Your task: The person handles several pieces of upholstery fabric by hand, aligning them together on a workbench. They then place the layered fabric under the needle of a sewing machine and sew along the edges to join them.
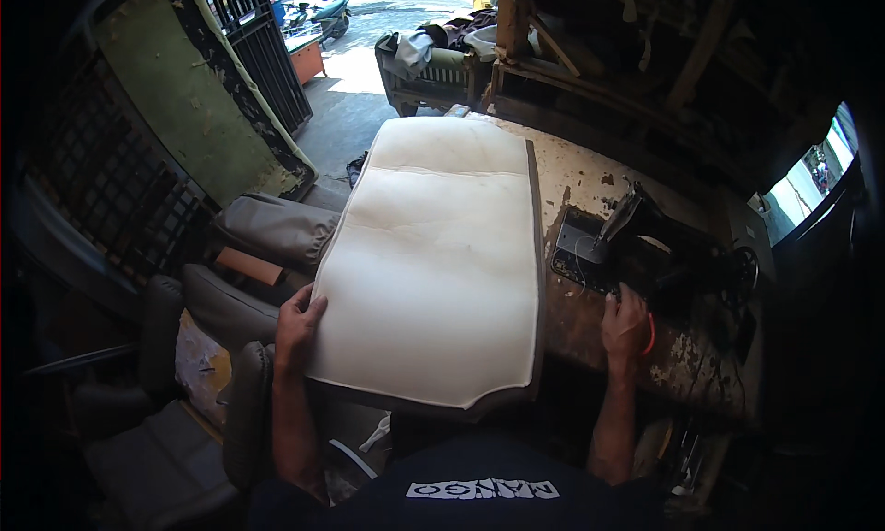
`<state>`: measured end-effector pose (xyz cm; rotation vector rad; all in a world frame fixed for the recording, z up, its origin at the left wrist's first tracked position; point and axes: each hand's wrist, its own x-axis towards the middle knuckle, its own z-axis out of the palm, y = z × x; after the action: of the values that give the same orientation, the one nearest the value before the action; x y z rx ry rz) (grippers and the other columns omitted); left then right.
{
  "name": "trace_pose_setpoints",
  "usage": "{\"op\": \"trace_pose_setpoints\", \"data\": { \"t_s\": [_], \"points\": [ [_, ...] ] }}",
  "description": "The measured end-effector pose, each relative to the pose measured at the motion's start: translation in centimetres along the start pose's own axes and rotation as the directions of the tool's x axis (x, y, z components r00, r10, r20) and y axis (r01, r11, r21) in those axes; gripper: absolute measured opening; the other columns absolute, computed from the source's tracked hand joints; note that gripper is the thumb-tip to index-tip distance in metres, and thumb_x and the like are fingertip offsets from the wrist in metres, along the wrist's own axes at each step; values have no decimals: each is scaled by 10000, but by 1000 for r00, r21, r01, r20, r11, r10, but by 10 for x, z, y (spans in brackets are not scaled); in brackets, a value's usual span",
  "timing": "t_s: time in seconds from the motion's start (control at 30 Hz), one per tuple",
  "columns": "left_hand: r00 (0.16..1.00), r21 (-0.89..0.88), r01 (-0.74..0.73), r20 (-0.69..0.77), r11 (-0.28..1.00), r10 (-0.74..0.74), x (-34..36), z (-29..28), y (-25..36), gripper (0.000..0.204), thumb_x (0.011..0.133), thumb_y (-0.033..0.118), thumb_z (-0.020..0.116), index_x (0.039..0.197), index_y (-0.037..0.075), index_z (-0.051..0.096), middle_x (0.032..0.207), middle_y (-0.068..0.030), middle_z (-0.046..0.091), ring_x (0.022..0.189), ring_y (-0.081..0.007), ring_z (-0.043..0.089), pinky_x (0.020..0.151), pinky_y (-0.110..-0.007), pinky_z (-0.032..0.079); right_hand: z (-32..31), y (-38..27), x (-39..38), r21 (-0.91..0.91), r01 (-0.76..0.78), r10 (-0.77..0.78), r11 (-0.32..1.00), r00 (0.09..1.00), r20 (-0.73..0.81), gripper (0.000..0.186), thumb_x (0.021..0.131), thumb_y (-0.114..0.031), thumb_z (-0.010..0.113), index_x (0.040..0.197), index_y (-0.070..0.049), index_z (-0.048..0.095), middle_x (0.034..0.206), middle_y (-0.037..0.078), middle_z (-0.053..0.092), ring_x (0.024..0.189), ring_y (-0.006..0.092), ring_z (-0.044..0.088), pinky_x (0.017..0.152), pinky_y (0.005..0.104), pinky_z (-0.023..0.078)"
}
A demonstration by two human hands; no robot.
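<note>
A large off-white padded upholstery panel (433, 254) with a brown border lies before me, partly over the table's left side. On its left edge, close to the near corner, my left hand (297, 321) is closed, thumb uppermost. My right hand (627, 324), with a red band at the wrist, rests by the near edge of a black sewing machine (636, 222). Its fingers are curled together, and whatever they may hold is too small and dark to make out. A pale thread hangs near the machine's needle. The panel does not lie under the needle.
The worn wooden table (572, 324) has peeling paint. On the left are a grey covered cushion (277, 222), an orange-brown block (249, 265) and dark padded seat parts (230, 300). A green board (184, 88) leans behind them. A cloth-laden armchair frame (442, 75) stands near the doorway.
</note>
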<state>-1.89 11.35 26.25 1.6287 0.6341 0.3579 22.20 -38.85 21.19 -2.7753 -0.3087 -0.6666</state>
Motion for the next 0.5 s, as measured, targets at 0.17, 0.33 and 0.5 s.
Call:
{"op": "trace_pose_setpoints", "data": {
  "t_s": [0.17,0.33,0.5],
  "points": [
    [998,70,-49,38,996,46,34,-32,-4,396,985,153,655,1323,-51,625,1114,-107,732,931,-145,679,854,-290,540,-30,-130,-13,522,-312,46,794,887,459,515,951,-431,678,1267,-24,670,1028,167,737,930,315,720,831,399,555],
    [992,148,-124,17,981,123,91,-6,1,398,986,163,652,1318,-56,628,1105,-117,735,926,-150,680,825,-294,545,13,-144,5,647,-353,136,676,922,362,547,922,-450,705,1264,-25,673,1050,168,725,913,292,720,829,412,559],
    [980,223,-151,-92,963,175,135,36,-10,444,972,220,667,1319,-54,629,1117,-166,740,940,-214,707,834,-327,553,26,-140,42,410,-150,57,899,971,232,575,870,-479,719,1172,9,700,1129,216,687,1075,422,640,979,484,498]
  ]
}}
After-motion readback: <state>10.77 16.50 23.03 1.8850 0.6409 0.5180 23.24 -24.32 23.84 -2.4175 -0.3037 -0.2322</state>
